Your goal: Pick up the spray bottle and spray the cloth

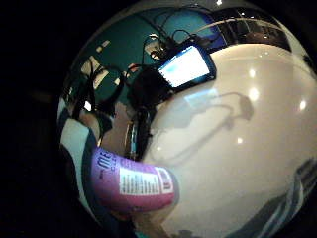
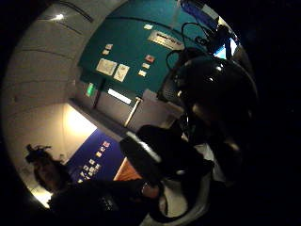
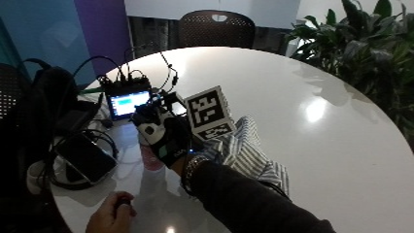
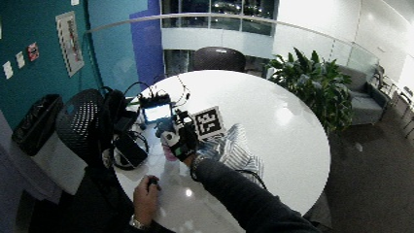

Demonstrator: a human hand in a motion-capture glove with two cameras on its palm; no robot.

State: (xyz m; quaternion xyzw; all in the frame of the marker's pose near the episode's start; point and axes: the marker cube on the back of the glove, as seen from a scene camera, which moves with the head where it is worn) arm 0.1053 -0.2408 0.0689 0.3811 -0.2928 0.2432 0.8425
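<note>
A: What is being held by the gloved right hand [image 3: 165, 138]?

B: A pink spray bottle [image 1: 133, 183] is being gripped; the fingers are curled round its upper part, and the bottle's pink body [image 3: 152, 160] is showing just beneath the glove. In the little-finger palm view the labelled body is being seen close to the palm, above the white tabletop.

A: Is the bottle being rested on the round white table [image 3: 310, 87]?

B: That cannot be told from the outside view; its base is being seen close to the surface near the table's left edge, with a pale reflection under it.

A: And the cloth?

B: A blue-and-white striped cloth [image 3: 249, 150] is lying crumpled on the table, just beside the hand and partly hidden by the dark sleeve [image 3: 252, 204], on the side toward the table's centre.

A: What else is being shown around it?

B: A small monitor [image 3: 129, 103] with a lit screen is lying near the left edge beyond the hand, with black cables running to it. The bare left hand [image 3: 113, 218] is being rested at the near edge, curled over a small dark object.
</note>
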